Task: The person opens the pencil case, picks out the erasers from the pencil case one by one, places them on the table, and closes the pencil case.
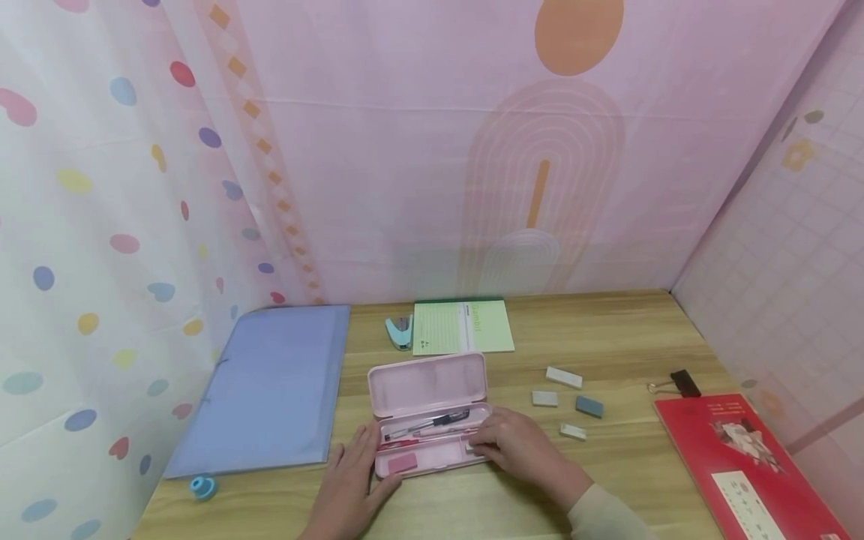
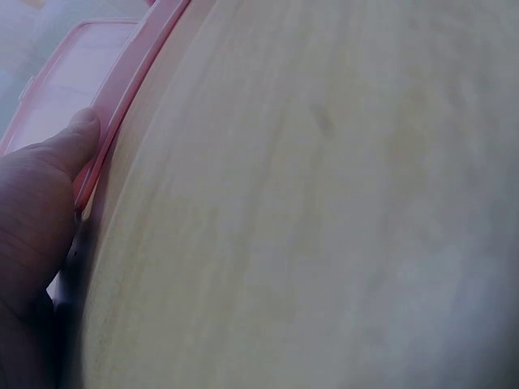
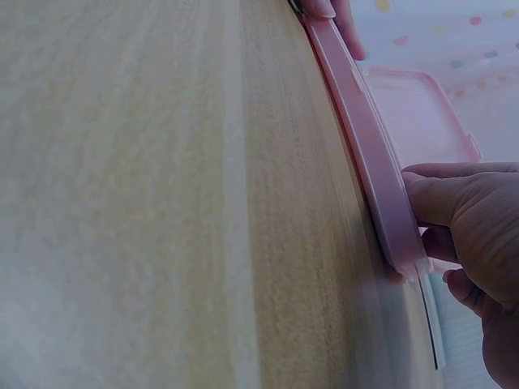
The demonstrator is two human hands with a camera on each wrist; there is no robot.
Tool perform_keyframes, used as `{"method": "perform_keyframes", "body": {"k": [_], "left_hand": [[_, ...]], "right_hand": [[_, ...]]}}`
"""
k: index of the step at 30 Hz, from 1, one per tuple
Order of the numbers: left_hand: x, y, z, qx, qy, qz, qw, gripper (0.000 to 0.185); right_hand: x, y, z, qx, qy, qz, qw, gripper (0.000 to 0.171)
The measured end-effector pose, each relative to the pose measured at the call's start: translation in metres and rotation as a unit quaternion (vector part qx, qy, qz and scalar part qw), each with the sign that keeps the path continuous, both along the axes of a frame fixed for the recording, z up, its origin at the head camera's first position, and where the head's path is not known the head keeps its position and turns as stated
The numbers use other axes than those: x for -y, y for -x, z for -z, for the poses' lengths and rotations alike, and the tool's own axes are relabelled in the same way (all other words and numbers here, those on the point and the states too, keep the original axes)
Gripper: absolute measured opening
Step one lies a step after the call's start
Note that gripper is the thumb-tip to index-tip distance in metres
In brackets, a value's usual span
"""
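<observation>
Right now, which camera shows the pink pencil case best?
The head view: the whole open case shows, with pens inside and a hand at each end. The left wrist view shows only its rim; the right wrist view shows its edge and lid.

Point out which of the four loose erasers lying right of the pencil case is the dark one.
The dark blue-grey eraser, farthest right of the four. The other three are white or pale grey: one behind it, one to its left, one nearer the person.

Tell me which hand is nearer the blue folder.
Left. The left hand rests at the pencil case's left end, just beside the blue folder; the right hand is at the case's far end.
</observation>
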State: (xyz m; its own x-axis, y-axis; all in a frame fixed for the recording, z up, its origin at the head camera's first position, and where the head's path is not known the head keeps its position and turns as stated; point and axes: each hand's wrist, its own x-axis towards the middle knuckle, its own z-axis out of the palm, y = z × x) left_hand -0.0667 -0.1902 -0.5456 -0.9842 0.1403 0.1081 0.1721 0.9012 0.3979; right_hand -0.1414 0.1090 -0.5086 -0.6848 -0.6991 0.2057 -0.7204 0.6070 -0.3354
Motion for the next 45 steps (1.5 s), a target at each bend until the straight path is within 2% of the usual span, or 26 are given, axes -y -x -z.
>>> {"method": "perform_keyframes", "body": {"k": [9, 17, 25, 30, 34, 37, 41, 45], "left_hand": [[0.000, -0.001, 0.002, 0.011, 0.003, -0.005, 0.9999, 0.091], [0.000, -0.001, 0.002, 0.005, 0.000, -0.002, 1.0000, 0.090], [0.000, -0.001, 0.002, 0.006, -0.001, -0.005, 1.0000, 0.090], [-0.001, 0.000, 0.001, 0.014, 0.000, -0.006, 0.9999, 0.091], [0.000, 0.000, 0.000, 0.006, -0.001, -0.003, 1.0000, 0.090], [0.001, -0.001, 0.000, -0.005, -0.002, 0.002, 1.0000, 0.088], [0.001, 0.000, -0.001, 0.000, -0.001, 0.002, 1.0000, 0.088], [0.000, 0.000, -0.001, 0.005, 0.000, -0.001, 1.0000, 0.089]], "right_hand": [[-0.002, -0.002, -0.002, -0.011, 0.018, 0.004, 1.000, 0.014], [-0.017, -0.001, -0.012, -0.084, 0.072, 0.004, 0.994, 0.015], [-0.056, 0.008, -0.019, -0.141, 0.082, 0.043, 0.986, 0.019], [-0.092, 0.016, -0.022, -0.161, 0.081, 0.088, 0.980, 0.022], [-0.123, 0.023, -0.025, -0.141, 0.071, 0.150, 0.976, 0.022], [-0.145, 0.029, -0.026, -0.088, 0.058, 0.198, 0.975, 0.019], [-0.169, 0.035, -0.024, -0.034, 0.046, 0.235, 0.970, 0.017], [-0.182, 0.039, -0.025, -0.034, 0.035, 0.253, 0.966, 0.017]]}}
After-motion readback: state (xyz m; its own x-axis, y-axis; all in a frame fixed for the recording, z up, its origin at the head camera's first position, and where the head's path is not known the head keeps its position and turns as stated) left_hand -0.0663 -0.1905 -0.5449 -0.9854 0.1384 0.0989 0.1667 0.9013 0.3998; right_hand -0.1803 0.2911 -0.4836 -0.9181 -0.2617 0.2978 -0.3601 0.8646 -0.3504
